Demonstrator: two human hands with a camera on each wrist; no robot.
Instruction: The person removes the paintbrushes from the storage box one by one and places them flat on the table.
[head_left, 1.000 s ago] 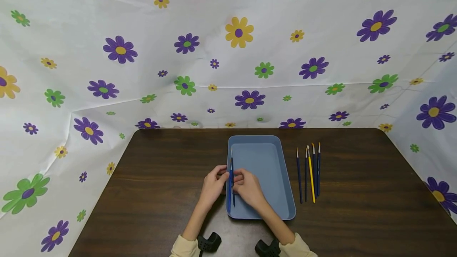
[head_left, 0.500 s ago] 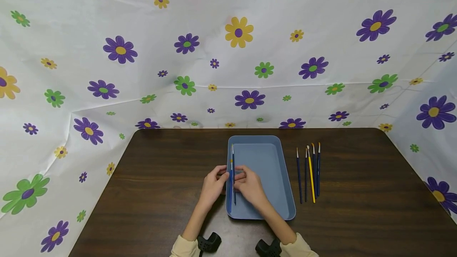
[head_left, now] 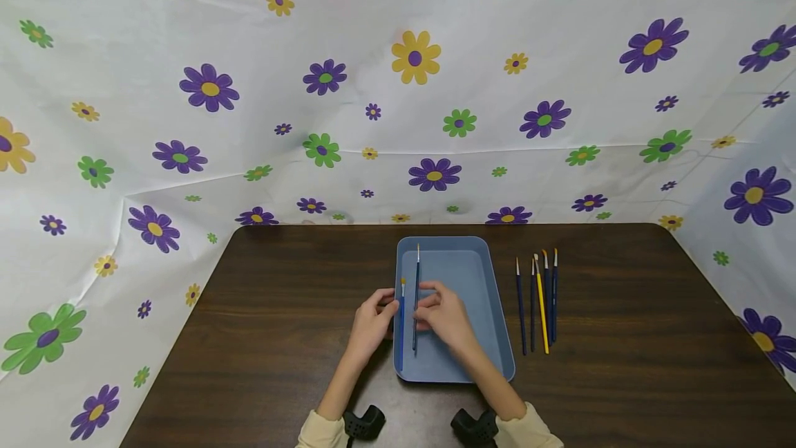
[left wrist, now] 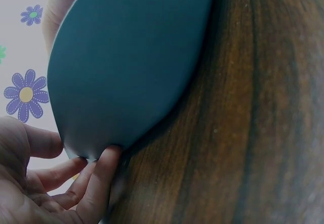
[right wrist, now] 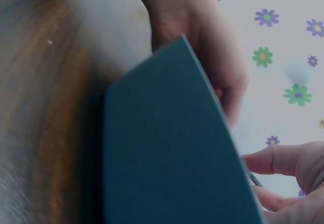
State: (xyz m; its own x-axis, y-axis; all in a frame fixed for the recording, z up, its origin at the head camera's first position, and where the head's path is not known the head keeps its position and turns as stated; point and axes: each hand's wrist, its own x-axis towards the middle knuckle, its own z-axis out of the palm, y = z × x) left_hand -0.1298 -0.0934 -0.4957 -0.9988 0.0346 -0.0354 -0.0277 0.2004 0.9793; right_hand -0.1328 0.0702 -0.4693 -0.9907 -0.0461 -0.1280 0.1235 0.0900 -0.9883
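My left hand (head_left: 372, 327) grips the left rim of a blue-grey tray (head_left: 463, 282), its fingers against the outer wall. The left wrist view shows those fingertips (left wrist: 109, 155) pressed to the tray's side. Over the tray, my right hand (head_left: 449, 320) pinches a dark blue paintbrush (head_left: 417, 275) near mid-handle, bristles toward the far end. A bit of that brush's handle (right wrist: 255, 180) shows between thumb and finger in the right wrist view, where the tray wall hides the rest. A brighter blue paintbrush (head_left: 401, 323) with yellowish bristles lies along the tray's left side.
Right of the tray, several paintbrushes lie side by side on the dark wooden table (head_left: 622, 337): a yellow one (head_left: 543, 310) among dark blue ones (head_left: 521, 310). A white flowered cloth (head_left: 348, 19) hangs behind the table and at both sides.
My right hand has moved slightly right with the dark blue paintbrush, away from the brighter blue one. A gap now separates the two brushes. The left hand has stayed at the rim.
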